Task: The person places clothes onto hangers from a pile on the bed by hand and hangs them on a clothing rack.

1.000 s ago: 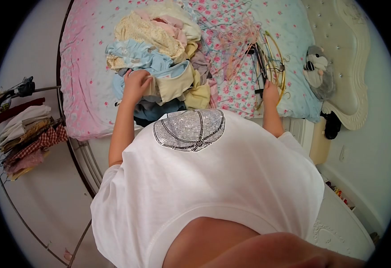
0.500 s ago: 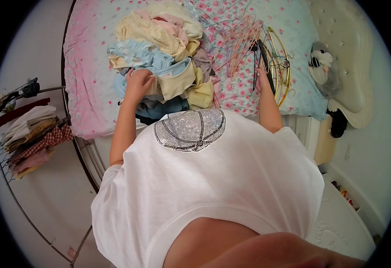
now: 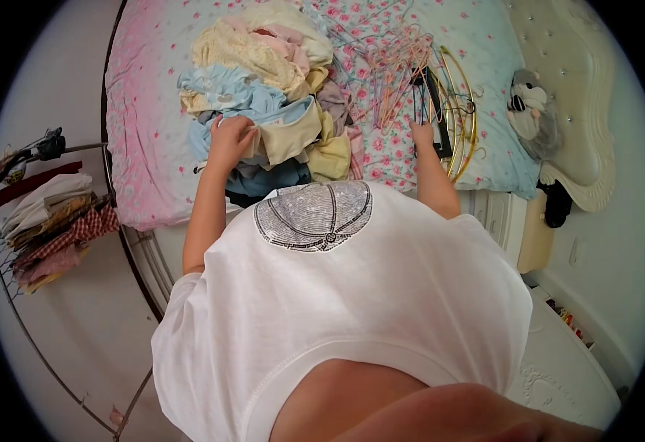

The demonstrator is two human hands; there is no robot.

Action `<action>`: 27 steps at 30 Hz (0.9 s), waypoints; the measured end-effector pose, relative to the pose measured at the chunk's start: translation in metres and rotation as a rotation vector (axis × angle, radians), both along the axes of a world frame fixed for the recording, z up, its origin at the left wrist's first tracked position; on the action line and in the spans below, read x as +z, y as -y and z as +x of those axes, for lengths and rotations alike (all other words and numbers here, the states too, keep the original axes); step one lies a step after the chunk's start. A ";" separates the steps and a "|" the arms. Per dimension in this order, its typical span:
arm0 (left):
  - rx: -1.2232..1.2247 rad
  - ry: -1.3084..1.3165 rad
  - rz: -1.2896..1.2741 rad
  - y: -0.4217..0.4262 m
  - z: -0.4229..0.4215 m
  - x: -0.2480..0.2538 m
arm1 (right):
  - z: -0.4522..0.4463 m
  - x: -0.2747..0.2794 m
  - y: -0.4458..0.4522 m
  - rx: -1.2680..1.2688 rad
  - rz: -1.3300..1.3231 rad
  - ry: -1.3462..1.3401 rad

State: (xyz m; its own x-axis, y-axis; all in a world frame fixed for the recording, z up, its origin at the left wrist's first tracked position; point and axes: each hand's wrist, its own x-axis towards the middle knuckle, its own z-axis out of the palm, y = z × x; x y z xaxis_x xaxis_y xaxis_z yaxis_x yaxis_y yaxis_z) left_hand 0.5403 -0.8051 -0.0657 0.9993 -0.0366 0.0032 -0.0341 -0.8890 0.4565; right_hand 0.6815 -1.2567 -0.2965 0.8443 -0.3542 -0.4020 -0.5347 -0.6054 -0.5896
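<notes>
My left hand [image 3: 230,140] lies at the near left edge of a heap of clothes [image 3: 252,55], its fingers curled on a cream garment [image 3: 293,138] beside a light blue one [image 3: 237,90]. My right hand [image 3: 423,135] is closed around the lower end of a dark hanger [image 3: 420,94]. Right beside it are a wider black hanger [image 3: 440,118] and several gold hangers [image 3: 471,125]. Behind them sprawls a tangle of pink and pale wire hangers [image 3: 392,70]. The fingertips of both hands are partly hidden.
The flowered bedding [image 3: 145,110] spreads under everything. A grey plush toy [image 3: 534,110] leans by the padded headboard [image 3: 576,88]. At the left, folded clothes [image 3: 50,221] hang on a metal rack [image 3: 31,335]. White furniture [image 3: 558,376] stands at the lower right.
My right hand has shifted left and now grips a dark hanger, pulled apart from the black one beside it. My left hand has stayed on the clothes.
</notes>
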 end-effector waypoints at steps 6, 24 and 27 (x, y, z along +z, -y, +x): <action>0.003 0.002 0.005 -0.005 -0.002 -0.004 | -0.041 0.049 -0.018 -0.012 0.004 0.063; 0.011 -0.007 -0.007 -0.006 -0.003 -0.004 | -0.031 0.067 0.013 0.016 0.512 0.223; 0.028 0.031 -0.026 -0.005 -0.007 -0.005 | -0.013 0.075 -0.001 -0.218 1.026 0.132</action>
State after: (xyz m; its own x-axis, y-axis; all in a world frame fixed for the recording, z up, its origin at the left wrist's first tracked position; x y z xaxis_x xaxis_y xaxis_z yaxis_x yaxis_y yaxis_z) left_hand 0.5334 -0.7999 -0.0708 0.9994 -0.0079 0.0348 -0.0236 -0.8778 0.4785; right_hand 0.6685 -1.2556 -0.2220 0.8623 -0.0456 -0.5044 -0.4662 0.3174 -0.8257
